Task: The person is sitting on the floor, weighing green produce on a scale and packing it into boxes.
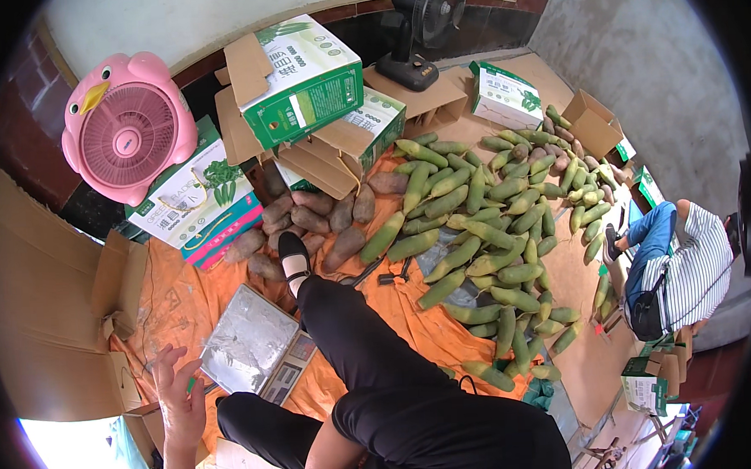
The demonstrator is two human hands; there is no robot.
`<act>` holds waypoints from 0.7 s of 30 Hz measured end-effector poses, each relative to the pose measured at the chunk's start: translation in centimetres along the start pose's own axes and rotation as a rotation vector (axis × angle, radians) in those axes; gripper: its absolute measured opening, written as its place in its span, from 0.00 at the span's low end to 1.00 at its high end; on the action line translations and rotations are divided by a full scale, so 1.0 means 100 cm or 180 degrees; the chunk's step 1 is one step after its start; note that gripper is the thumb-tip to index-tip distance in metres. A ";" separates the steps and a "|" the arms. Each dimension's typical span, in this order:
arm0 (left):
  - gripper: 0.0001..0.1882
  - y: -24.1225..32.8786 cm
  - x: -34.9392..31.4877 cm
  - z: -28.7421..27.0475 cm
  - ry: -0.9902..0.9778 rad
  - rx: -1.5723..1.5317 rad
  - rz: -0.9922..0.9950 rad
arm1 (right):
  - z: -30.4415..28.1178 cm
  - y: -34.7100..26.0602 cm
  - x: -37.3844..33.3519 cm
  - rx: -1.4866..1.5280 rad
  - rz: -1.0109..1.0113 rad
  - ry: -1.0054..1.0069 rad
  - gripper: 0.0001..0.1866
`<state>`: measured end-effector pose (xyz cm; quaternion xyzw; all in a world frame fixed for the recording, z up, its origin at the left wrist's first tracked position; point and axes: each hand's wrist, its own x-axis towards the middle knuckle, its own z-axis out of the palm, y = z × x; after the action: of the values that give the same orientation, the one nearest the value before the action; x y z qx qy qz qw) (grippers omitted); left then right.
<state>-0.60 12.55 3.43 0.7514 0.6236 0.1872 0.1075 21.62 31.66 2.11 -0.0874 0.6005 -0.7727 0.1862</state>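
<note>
My left hand (179,398) is raised at the lower left, fingers apart and holding nothing. A small green bit shows on one finger; I cannot tell what it is. Beside that hand lies a weighing scale (247,336) with a bare, scuffed metal plate and a keypad. Part of my right arm (330,453) shows at the lower edge, but the right hand is out of view. Farther off, a big pile of green radishes (485,255) covers the floor. Several brownish root vegetables (343,248) lie nearer the boxes, by my black shoe (293,253).
An orange sheet (172,285) covers the floor. A pink animal-shaped fan (128,128) stands by green-white cartons (302,87); a black fan (421,31) is behind. Brown cardboard (48,307) rises at left. At right a person in a striped shirt (691,263) bends near boxes.
</note>
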 end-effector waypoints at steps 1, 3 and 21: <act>0.16 0.000 0.001 0.002 0.0014 -0.0003 0.0029 | 0.000 0.002 0.001 -0.0013 -0.0018 -0.0001 0.16; 0.16 0.002 0.007 0.007 0.0029 -0.0011 0.0073 | 0.001 0.004 -0.002 -0.0048 -0.0040 0.0026 0.16; 0.17 0.023 0.063 0.026 0.0069 -0.0344 0.0098 | 0.002 -0.001 -0.012 -0.0607 -0.0319 -0.0007 0.16</act>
<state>3.49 18.41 2.88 0.7519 0.6021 0.2303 0.1383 22.77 32.00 2.41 -0.1356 0.6660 -0.7203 0.1387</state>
